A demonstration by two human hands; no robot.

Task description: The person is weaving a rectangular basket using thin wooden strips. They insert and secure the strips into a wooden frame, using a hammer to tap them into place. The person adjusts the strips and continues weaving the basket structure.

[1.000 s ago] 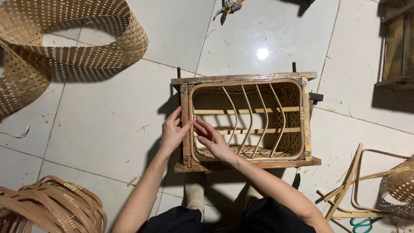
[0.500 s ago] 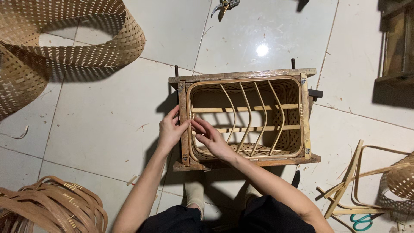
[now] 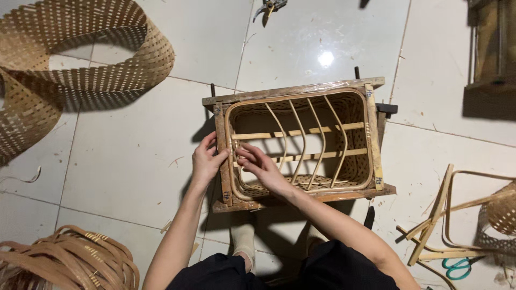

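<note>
Head view looks straight down on a woven basket (image 3: 301, 145) held inside a rectangular wooden frame (image 3: 293, 91) on a pale tiled floor (image 3: 123, 150); the basket's long axis runs left to right across the picture, and both hands work at its left short end — the end nearest the person's left side. The left hand (image 3: 207, 161) is curled over the frame's left rail from outside, fingers closed on the wood; the right hand (image 3: 260, 166) reaches inside the rim, fingertips pinched on the bent cane rim (image 3: 232, 156) just beside the left hand, the two nearly touching. The rest of the basket, with its curved ribs (image 3: 303, 142) and two cross slats (image 3: 317, 130), stretches away to the right of both hands; so the left hand sits nearer the corner, the right nearer the interior. Against the earlier frames little has changed — both hands keep the same post at the left end, the right fingers having shifted only slightly along the rim; the frame itself has not turned. A loose woven band (image 3: 70, 70) lies upper left; a bundle of cane hoops (image 3: 64, 260) lower left; scissors (image 3: 457, 267) lower right.
</note>
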